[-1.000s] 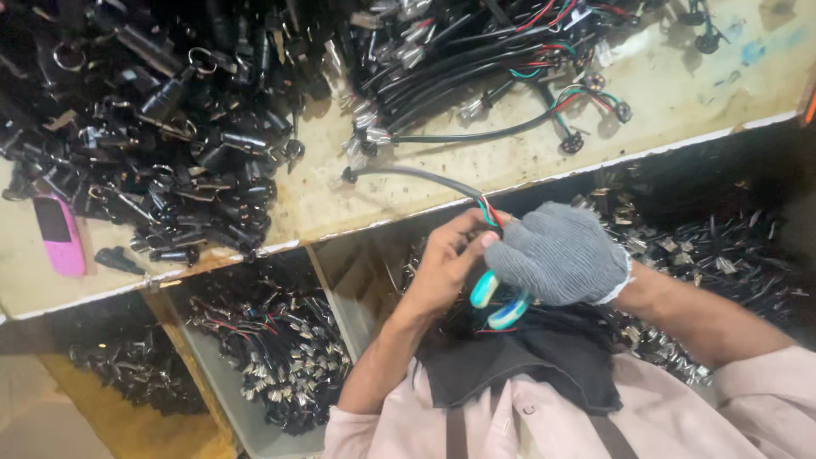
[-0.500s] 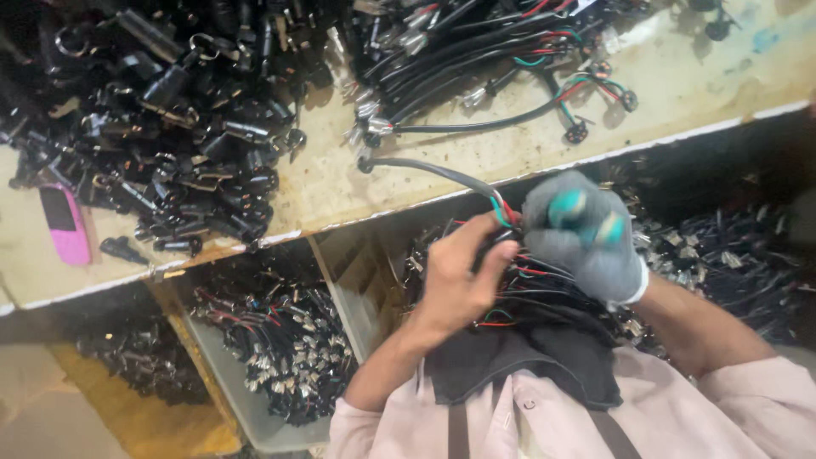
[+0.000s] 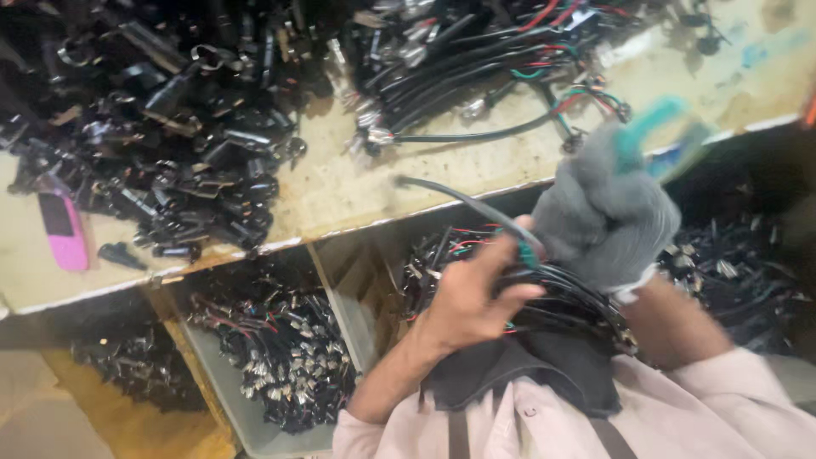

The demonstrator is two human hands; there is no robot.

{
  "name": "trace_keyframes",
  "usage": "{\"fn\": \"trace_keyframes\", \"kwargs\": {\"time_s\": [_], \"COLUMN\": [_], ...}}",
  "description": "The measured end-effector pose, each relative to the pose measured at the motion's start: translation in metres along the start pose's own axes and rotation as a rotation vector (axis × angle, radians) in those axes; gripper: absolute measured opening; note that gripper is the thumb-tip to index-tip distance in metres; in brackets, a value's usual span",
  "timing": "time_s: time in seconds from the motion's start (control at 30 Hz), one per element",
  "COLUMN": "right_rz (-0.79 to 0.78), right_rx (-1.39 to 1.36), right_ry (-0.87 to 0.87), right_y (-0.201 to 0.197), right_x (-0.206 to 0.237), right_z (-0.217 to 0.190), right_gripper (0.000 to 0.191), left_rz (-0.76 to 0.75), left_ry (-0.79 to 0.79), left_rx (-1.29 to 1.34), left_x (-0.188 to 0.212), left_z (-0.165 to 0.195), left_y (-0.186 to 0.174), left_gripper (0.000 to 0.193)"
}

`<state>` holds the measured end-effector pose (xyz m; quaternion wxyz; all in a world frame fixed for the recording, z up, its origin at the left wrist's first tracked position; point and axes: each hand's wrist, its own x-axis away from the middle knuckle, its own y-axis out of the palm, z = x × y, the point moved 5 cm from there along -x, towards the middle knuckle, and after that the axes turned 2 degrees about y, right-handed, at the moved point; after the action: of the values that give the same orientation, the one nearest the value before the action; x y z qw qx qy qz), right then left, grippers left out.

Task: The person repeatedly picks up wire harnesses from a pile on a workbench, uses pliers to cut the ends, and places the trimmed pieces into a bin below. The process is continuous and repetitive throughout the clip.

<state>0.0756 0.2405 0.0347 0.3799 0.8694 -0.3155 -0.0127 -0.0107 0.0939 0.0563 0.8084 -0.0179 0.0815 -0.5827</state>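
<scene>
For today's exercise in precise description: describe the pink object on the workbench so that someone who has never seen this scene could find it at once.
Start at the long, pale workbench across the top, then go to the big pile of black parts on its left half. Just left of the pile's lower edge lies the pink object, flat and oblong with a dark patch at its upper end. It is the only pink thing among black parts and cables.

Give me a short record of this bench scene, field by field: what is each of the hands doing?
Left hand: bare, gripping a black cable with coloured wires
Right hand: in a grey glove, holding a teal-handled tool, blurred
Workbench: heaps of black parts and wire bundles
Pink object: flat, at left edge of bench
Grey bin: below bench, holds wired connectors
</scene>
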Motion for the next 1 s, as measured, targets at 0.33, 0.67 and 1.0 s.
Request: {"fn": "trace_keyframes", "kwargs": {"time_s": [0.33,0.67,1.0], "right_rz": [-0.046,0.102,0.023], "right_rx": [1.97,1.813,1.912], "right_ry": [-0.583,-0.447,-0.401], "right_y": [0.041,-0.023,0.03], "right_x": [-0.061,-0.028,-0.023], "right_z": [-0.071,-0.054,-0.079], "right_gripper": [0.023,0.037,0.029], "left_rz": [-0.042,0.532,0.759], "left_ry": [-0.104,0.138,0.24], "left_rx": [-1.089,-1.221,-0.853], "left_x": [-0.043,-0.076,-0.04], "left_z": [-0.006,-0.063,-0.043], "left_y": [-0.09,-0.185,-0.171], "left_gripper": [0.019,0.041,0.042]}}
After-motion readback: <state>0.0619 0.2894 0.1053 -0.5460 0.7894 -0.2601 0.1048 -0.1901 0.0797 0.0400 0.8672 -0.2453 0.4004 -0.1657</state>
